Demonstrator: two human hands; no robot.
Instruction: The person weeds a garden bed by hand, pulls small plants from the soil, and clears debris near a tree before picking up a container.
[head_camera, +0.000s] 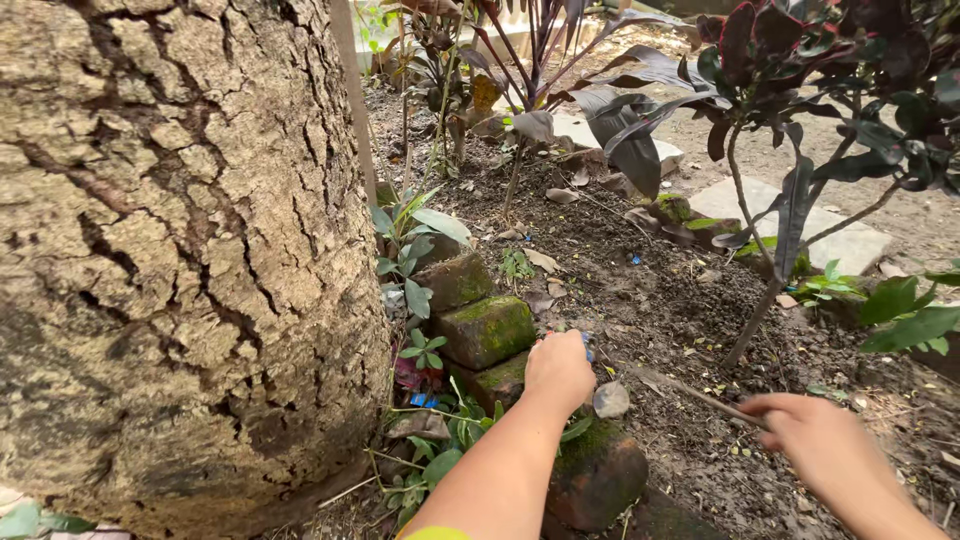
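Two hands are in view over a garden bed. Left hand reaches to the near end of a row of mossy bricks, fingers curled together around a small blue object (mostly hidden, kind not discernible). A grey stone lies just right of this hand on the soil. Right hand, near right, is closed on a thin stick that slants left and far from it across the soil. A large tree trunk with cracked bark fills the left. Small green plants grow between trunk and bricks. Dark-leaved shrubs stand far and right, beside pale flat slabs.
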